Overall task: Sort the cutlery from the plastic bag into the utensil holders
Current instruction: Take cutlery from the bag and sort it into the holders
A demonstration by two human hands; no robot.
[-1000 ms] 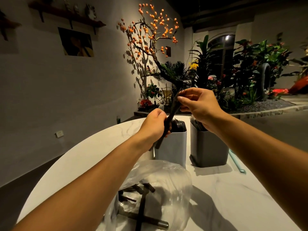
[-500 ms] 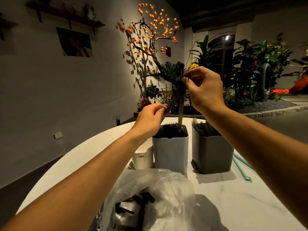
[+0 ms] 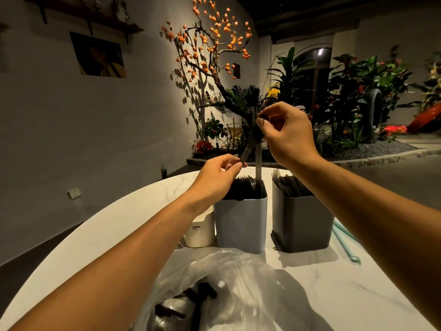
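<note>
Two tall holders stand side by side on the white marble table (image 3: 119,225): a light grey holder (image 3: 241,225) full of dark cutlery and a darker grey holder (image 3: 301,223) to its right, also with cutlery. My right hand (image 3: 286,134) pinches the top of a dark utensil (image 3: 258,168) that hangs straight down into the light grey holder. My left hand (image 3: 217,175) pinches the lower end of a second dark utensil (image 3: 247,150) that slants up toward my right fingers. A clear plastic bag (image 3: 238,290) with more dark cutlery lies at the near edge.
A small white cup (image 3: 200,232) marked CRBW stands left of the light grey holder, partly behind my left forearm. Pale green straws (image 3: 346,244) lie right of the dark holder. Beyond the table are a wall, a tree with orange fruit and a bed of plants.
Both hands rose above the light grey holder. The bundle split: one utensil now hangs vertically into the holder from my right hand, the other stays pinched in my left.
</note>
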